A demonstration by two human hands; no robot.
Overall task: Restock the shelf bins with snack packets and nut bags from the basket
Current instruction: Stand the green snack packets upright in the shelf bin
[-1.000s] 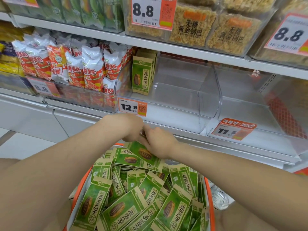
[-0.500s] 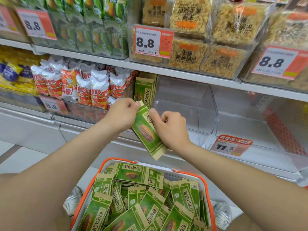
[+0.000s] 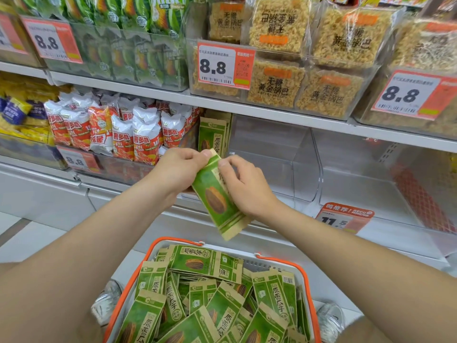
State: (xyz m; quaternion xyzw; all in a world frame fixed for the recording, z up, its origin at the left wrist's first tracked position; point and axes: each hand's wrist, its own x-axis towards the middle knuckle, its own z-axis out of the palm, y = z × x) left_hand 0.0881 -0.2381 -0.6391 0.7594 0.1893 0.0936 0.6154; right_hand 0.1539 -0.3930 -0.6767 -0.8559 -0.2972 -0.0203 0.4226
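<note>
- While both hands were down among the packets in the basket (image 3: 294,266) a second ago, they now hold one green seed packet (image 3: 217,201) up in front of the middle shelf, about where it was half a second ago.
- The left hand (image 3: 180,169) pinches the packet's top left corner, fingers curled under.
- The right hand (image 3: 247,186) grips the packet's right edge, with the thumb laid over the printed face and covering more of the lettering than before.
- The held packet hangs tilted, its lower end slanting down to the right, above the basket and in front of the clear bin (image 3: 272,154), not inside it.
- At the far left, red-and-white snack bags (image 3: 123,129) fill the neighbouring bin.
- Just behind the hands, a few matching standing packets (image 3: 212,137) sit upright at the clear bin's left end; the hands and the held packet hide their lower parts and the bin's front corner.
- Above, rice-crust blocks (image 3: 274,82) sit behind an 8.8 price tag (image 3: 222,65).
- To the right, an 11.5 tag (image 3: 345,217) hangs on the next bin's front.
- Below, loose green packets (image 3: 205,261) lie heaped in the orange-rimmed basket.
</note>
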